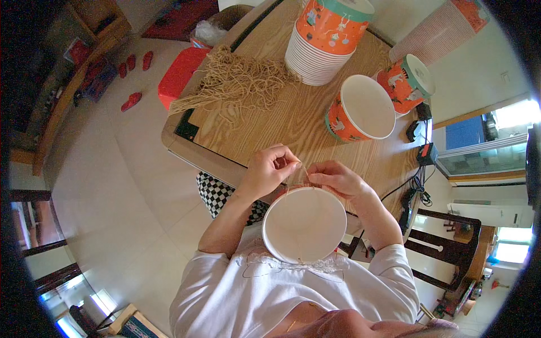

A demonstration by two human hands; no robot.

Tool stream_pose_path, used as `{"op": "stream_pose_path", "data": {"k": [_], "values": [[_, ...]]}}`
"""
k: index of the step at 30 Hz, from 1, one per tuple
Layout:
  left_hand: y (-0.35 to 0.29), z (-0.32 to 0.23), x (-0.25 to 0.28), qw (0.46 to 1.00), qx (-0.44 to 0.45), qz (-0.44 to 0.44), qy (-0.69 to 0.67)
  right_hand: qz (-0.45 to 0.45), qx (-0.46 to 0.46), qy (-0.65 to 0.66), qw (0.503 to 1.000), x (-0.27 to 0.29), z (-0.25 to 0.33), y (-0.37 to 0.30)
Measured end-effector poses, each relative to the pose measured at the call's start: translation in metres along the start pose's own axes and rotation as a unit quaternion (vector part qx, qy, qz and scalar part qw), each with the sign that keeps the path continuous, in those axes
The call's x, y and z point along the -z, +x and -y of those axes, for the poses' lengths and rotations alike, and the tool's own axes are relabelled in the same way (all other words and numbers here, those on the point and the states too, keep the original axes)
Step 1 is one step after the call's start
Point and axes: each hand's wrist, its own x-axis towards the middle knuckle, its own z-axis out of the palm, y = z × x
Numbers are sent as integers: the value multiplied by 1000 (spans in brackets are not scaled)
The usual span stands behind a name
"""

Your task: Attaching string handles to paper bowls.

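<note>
A paper bucket [305,226] with a white inside leans against my white shirt, its open mouth facing up toward me. Beyond its far rim, my left hand [269,171] pinches a thin piece of twine [305,170] between thumb and fingertips. My right hand [339,179] is closed on the twine too, close beside the left. Some of the strand lies over the bucket's far rim, and where the rest runs is hard to make out. At the table's left side spreads a tangled heap of tan twine [242,79].
An orange-patterned bucket [366,107] stands open on the wooden table [225,138]. Behind it are a tall nested stack [318,59] and another orange bucket [403,87]. A red stool [179,76] sits left of the table. Black cables [418,188] hang at the right edge, near a dark chair [445,248].
</note>
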Motion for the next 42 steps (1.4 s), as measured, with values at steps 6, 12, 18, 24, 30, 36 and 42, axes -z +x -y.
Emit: {"op": "stream_pose_path", "data": {"k": [6, 12, 18, 24, 30, 36, 42], "values": [[2, -2, -4, 1000, -12, 24, -1, -21, 26, 48, 998, -5, 6, 1], [-3, 0, 1, 998, -51, -37, 9, -7, 38, -48, 998, -6, 5, -3], [-23, -7, 24, 980, 77, 34, -178, -186, 192, -48, 963, 5, 0, -31], [-64, -9, 32, 992, 70, 103, -22, -135, 300, -353, 876, -47, 8, -68], [-78, -17, 23, 993, 38, 91, -60, -129, 323, -466, 814, -64, 12, -71], [-83, -20, 12, 984, -73, 86, 135, -115, 315, -516, 789, -68, 0, -71], [-77, -44, -8, 978, -113, -25, 173, -76, 331, -501, 796, -75, -13, -62]]}}
